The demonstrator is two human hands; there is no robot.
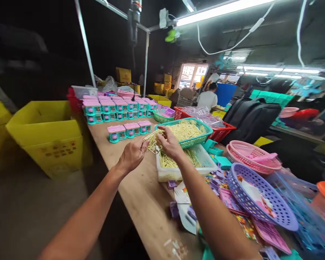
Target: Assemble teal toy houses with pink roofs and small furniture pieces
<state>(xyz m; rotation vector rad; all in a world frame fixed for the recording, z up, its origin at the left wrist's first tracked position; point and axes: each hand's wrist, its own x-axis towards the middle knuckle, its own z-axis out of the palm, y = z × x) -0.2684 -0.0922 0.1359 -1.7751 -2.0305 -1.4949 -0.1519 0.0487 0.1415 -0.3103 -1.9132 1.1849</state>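
Apparently mid-sorting, both the left hand (132,154) and right hand (170,143) pinch a tangled yellow clump (153,141) beside the green basket (184,143); next comes teasing one piece free.

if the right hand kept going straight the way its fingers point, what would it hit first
The right hand points up and left, into the clump of yellow pieces both hands hold. Past that, probably the small teal and pink boxes, though depth is hard to judge.
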